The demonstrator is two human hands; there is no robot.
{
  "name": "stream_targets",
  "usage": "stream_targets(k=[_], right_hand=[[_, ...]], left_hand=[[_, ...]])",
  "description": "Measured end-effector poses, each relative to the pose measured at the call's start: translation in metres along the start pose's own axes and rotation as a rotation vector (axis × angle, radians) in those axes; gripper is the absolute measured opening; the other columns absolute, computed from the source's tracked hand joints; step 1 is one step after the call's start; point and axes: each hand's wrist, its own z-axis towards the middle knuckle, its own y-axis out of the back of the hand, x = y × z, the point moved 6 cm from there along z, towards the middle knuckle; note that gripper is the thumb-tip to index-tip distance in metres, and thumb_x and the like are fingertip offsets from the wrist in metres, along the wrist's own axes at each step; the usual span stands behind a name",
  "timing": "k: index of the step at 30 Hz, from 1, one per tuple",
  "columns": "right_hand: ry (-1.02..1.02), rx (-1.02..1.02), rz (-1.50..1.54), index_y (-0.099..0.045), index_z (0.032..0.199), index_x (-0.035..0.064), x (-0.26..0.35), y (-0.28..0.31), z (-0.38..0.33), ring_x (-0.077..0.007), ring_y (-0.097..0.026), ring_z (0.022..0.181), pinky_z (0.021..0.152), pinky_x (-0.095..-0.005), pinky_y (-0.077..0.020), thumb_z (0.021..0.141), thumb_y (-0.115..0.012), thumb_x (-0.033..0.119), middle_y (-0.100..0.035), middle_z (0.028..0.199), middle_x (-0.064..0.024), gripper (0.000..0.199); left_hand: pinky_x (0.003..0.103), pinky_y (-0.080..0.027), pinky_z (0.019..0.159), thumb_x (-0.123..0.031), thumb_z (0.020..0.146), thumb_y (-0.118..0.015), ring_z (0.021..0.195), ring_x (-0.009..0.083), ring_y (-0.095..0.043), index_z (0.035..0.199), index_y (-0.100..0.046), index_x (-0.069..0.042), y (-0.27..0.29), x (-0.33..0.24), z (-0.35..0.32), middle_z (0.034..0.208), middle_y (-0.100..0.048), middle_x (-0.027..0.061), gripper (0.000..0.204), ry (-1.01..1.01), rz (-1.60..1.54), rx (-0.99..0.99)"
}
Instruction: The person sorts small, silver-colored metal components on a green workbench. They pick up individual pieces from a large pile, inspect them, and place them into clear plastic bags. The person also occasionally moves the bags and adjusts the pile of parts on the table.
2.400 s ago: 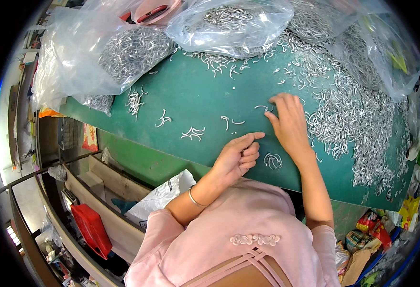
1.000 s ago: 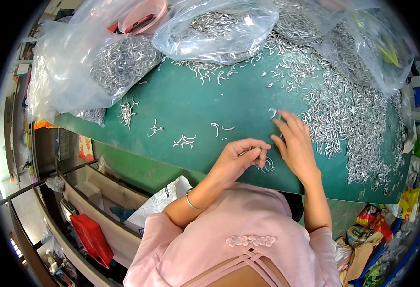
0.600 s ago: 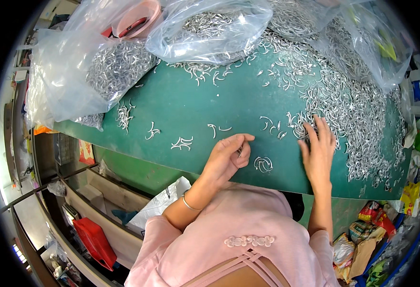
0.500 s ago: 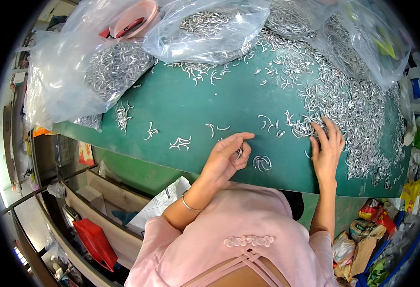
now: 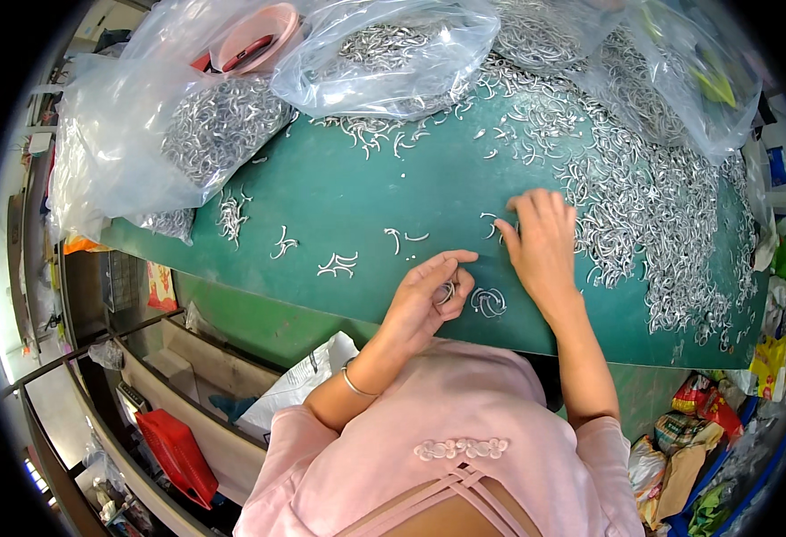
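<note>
Curled closed near the table's front edge, my left hand (image 5: 431, 291) has small curved silver metal pieces (image 5: 448, 290) in its fingers, with the forefinger pointing right. My right hand (image 5: 541, 234) is palm down on the table, fingers bent and thumb apart, over a few loose pieces; what lies under the palm is hidden. One curved piece (image 5: 488, 225) shows beside its thumb. Between my hands, a small cluster of nested curved pieces (image 5: 489, 302) lies near the edge. A wide heap of the same pieces (image 5: 630, 210) spreads to the right of my right hand.
Clear plastic bags of metal pieces, one at the left (image 5: 223, 125) and one at the back (image 5: 384, 63), line the green table (image 5: 321, 188). A pink bowl (image 5: 263, 31) holds a red-handled tool. Small groups of pieces (image 5: 337, 264) lie left. Below stand drawers and a red basket (image 5: 176, 456).
My right hand has moved left, off the heap's edge and onto the loose pieces beside it. My left hand stays almost in place, still closed on its pieces.
</note>
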Motion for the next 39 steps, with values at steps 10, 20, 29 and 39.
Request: stream_targets(k=[10,20,29,39], right_hand=[[-0.037,0.004,0.086,-0.059,0.084,0.0045,-0.008,-0.002,0.005,-0.0282,-0.052,0.087,0.077,-0.0401,-0.0378,0.080,-0.069,0.007,-0.056,0.086,-0.0102,0.011],[-0.075,0.056,-0.062,-0.059,0.087,0.0043,-0.020,-0.014,0.011,-0.0298,-0.054,0.087,0.080,-0.0412,-0.0379,0.081,-0.067,0.006,-0.060,0.088,-0.0114,0.009],[-0.050,0.100,0.299,-0.059,0.114,-0.0010,0.003,-0.005,0.019,-0.0267,-0.053,0.075,0.071,-0.0375,-0.0451,0.080,-0.061,-0.010,-0.055,0.081,-0.0120,0.035],[0.210,0.337,0.645,-0.059,0.114,-0.0004,0.123,-0.083,0.058,-0.0329,-0.057,0.083,0.076,-0.0424,-0.0463,0.078,-0.066,-0.006,-0.060,0.085,-0.0135,0.037]], left_hand=[[0.021,-0.034,0.053,-0.021,0.100,-0.049,0.059,0.0074,-0.040,0.118,-0.058,-0.002,0.006,0.001,-0.003,0.079,-0.053,0.0023,0.027,-0.008,0.030,-0.012],[0.021,-0.031,0.052,-0.017,0.100,-0.050,0.062,0.0066,-0.041,0.117,-0.060,-0.003,0.021,0.003,-0.017,0.083,-0.056,0.0019,0.024,-0.041,-0.024,-0.001],[0.021,-0.033,0.053,-0.016,0.101,-0.048,0.061,0.0061,-0.040,0.118,-0.059,-0.003,0.031,0.003,-0.018,0.085,-0.056,0.0023,0.024,-0.097,-0.019,0.025],[0.020,-0.031,0.053,-0.015,0.101,-0.048,0.059,0.0060,-0.039,0.117,-0.059,-0.002,0.055,0.001,-0.046,0.084,-0.056,0.0025,0.024,-0.148,-0.090,-0.092]])
